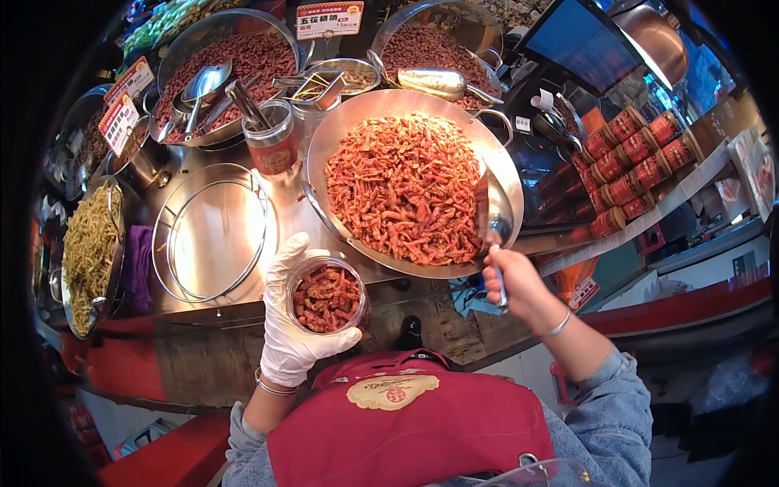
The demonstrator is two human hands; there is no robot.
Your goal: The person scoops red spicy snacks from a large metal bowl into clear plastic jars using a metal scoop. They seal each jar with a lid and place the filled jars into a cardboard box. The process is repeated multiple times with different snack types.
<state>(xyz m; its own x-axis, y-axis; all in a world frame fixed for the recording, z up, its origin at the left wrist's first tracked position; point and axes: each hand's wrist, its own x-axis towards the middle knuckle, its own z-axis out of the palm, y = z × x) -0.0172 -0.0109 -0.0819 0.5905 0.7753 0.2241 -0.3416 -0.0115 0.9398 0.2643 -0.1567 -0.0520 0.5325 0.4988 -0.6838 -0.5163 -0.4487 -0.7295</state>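
Observation:
My left hand [292,329], in a white glove, grips a clear jar [366,304] from its left side. Reddish-brown strips of food [325,298] show through the jar's round mouth. My bare right hand [517,280] holds the handle of a metal serving spoon [500,207]. The spoon's bowl rests at the right inner side of a wide steel pan [511,164], against the food. A broad heap of red-brown fried strips [405,189] fills much of that pan. The jar is held in front of the counter's edge, left of and below the pan.
An empty metal ring stand [159,243] lies left of the pan. Behind stand a jar of tongs [274,146], large pans of dark diced food [243,61] and a metal scoop [432,82]. Stacked red-labelled jars [633,158] and a screen [578,45] are rightward; a yellowish-food pan [91,249] is left.

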